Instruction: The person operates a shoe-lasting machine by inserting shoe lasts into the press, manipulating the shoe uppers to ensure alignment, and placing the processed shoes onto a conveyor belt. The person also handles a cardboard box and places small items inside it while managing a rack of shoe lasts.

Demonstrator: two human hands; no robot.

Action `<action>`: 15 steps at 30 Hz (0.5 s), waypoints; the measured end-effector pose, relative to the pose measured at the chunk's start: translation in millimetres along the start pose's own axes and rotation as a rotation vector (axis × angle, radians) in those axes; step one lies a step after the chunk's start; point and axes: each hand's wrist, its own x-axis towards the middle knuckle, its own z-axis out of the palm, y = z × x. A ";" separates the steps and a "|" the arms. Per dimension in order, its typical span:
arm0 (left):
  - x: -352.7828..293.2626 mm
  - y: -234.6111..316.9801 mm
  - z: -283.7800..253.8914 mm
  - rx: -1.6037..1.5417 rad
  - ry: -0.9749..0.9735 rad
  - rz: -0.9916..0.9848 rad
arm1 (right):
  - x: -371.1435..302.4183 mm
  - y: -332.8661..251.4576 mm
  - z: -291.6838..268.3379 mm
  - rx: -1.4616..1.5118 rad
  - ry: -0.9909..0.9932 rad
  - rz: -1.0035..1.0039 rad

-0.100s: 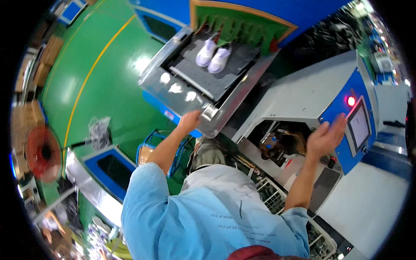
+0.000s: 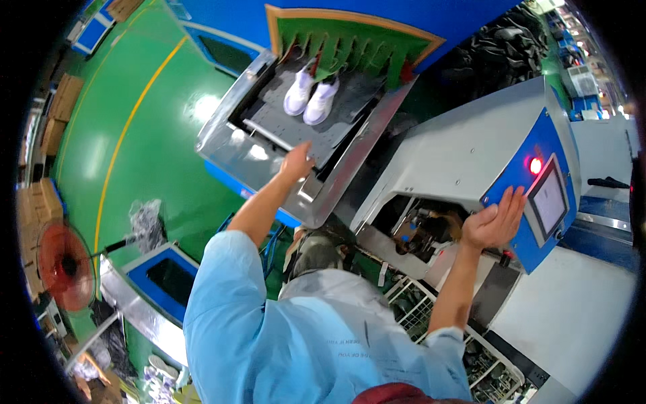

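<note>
We see the left hand over the near edge of the conveyor's metal frame, its fingers partly curled and one reaching forward; we cannot tell whether it grips anything. The right hand is flat, fingers straight and together, holding nothing, over the blue control panel on the right; we cannot tell whether it touches the surface. Just right of those fingertips we find the touchscreen, with a lit red lamp at its far left. Beyond the left hand, a pair of white-and-lavender sneakers stands side by side on the dark conveyor belt, well apart from that hand, toes toward us. Behind their heels hangs a green strip curtain in the mouth of a blue tunnel housing. Left of the right hand, the grey machine cover has a dark opening in its near side. Nearer to us, beside the light-blue shirt, we see a white wire basket. Far to the left, a red fan stands over the green floor.
</note>
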 end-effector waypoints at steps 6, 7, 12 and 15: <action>203.9 -30.1 -47.5 -0.102 0.251 -0.058 | -27.8 -20.5 27.0 0.085 0.049 0.035; 215.3 -17.5 -33.5 0.024 0.287 -0.157 | -30.4 -18.0 25.8 0.064 0.040 0.028; 214.4 31.7 -16.2 -0.048 0.387 -0.171 | -39.4 -13.0 21.5 -0.073 -0.012 0.031; 175.6 -1.0 -28.4 -0.343 0.158 -0.104 | -27.6 -11.8 28.8 -0.055 0.014 -0.031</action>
